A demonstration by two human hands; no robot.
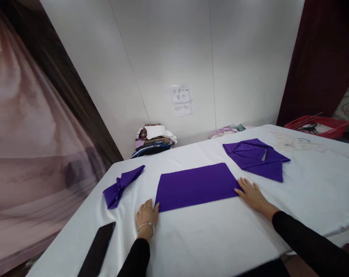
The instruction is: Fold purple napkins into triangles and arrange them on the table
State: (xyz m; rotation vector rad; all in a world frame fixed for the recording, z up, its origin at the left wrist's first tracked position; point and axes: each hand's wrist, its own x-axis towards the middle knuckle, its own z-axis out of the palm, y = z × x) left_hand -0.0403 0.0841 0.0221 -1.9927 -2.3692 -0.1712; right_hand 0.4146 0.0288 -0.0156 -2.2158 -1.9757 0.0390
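Note:
A purple cloth napkin lies flat in front of me as a wide rectangle, its long sides running left to right. My left hand rests palm down at its near left corner, the thumb touching the cloth and the other fingers on the tablecloth. At the near right corner, my right hand lies open with its fingertips along the edge. Neither hand grips anything. To the left sits a second purple napkin, gathered into a bow-like shape. More purple cloth, loosely folded, lies at the right.
A white cloth covers the table. By the left hand is a black phone-like slab. Stacked fabrics stand against the wall, with a pinkish cloth farther right. A red basket sits at the far right.

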